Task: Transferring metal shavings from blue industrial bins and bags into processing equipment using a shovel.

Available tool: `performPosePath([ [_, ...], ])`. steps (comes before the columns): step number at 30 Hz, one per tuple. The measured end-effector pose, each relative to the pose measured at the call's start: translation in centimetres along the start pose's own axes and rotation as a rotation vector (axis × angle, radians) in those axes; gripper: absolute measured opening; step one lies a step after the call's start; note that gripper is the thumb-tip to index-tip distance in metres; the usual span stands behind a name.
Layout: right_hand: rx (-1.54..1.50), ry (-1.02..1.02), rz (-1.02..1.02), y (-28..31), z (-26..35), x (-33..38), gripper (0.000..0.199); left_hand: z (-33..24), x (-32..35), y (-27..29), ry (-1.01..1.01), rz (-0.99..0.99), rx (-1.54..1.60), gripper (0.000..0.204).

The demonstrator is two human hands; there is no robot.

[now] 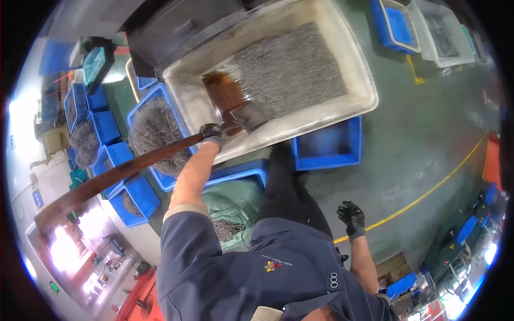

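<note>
My left hand (211, 132), in a black glove, is wrapped round the shaft of a shovel with a long brown wooden handle (123, 168). The handle slants out to the lower left. Its dark flat blade (250, 116) rests inside a large off-white tub (356, 80), at the edge of a heap of fine grey metal pieces (294, 69). Brown liquid (222, 91) covers the bare tub floor beside the blade. Away from the tub, on the right, my right hand (352, 216) hangs in a wet-looking black glove. It holds nothing, fingers loosely bent and apart.
A blue crate (327, 144) stands against the tub's near side. Left of the tub, a blue bin (171, 182) holds tangled grey metal (155, 128). Green plastic sheeting (235, 200) lies by my legs. More blue crates (136, 198) stack at left; others (396, 27) stand far right.
</note>
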State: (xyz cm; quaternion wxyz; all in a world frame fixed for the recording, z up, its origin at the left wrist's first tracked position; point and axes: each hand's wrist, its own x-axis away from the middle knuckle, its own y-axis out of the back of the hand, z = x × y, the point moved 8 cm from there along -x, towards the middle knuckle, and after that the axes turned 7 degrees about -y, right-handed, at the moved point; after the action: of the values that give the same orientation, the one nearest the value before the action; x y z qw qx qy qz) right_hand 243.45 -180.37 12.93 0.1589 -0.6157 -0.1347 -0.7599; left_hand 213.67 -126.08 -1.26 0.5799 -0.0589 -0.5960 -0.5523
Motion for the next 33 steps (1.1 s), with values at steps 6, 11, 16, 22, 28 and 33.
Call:
performPosePath([
  [6, 0.079, 0.033, 0.025, -6.5, 1.4, -0.6, 0.031, 1.9, -2.2, -0.4, -0.026, -0.165, 0.045, 0.025],
  [11, 0.067, 0.008, 0.041, -8.3, 0.9, -2.0, 0.033, 3.9, -1.3, -4.3, 0.097, -0.101, 0.195, 0.022],
  [16, 0.076, -0.083, 0.002, -7.4, -1.0, -2.9, 0.033, 2.9, 0.1, -7.9, 0.023, 0.159, 0.354, 0.026],
  [22, 0.043, -0.119, -0.043, -5.8, -3.4, -4.1, 0.035, 2.0, 0.3, -13.1, 0.106, 0.142, 0.464, 0.025],
  [28, 0.080, -0.169, -0.116, -6.2, -4.1, -5.2, 0.036, -3.2, -2.4, -16.5, 0.155, 0.120, 0.575, 0.026],
  [33, 0.160, -0.115, -0.170, -7.7, -2.5, -5.3, 0.038, -10.6, -5.1, -17.4, 0.167, 0.119, 0.781, 0.026],
])
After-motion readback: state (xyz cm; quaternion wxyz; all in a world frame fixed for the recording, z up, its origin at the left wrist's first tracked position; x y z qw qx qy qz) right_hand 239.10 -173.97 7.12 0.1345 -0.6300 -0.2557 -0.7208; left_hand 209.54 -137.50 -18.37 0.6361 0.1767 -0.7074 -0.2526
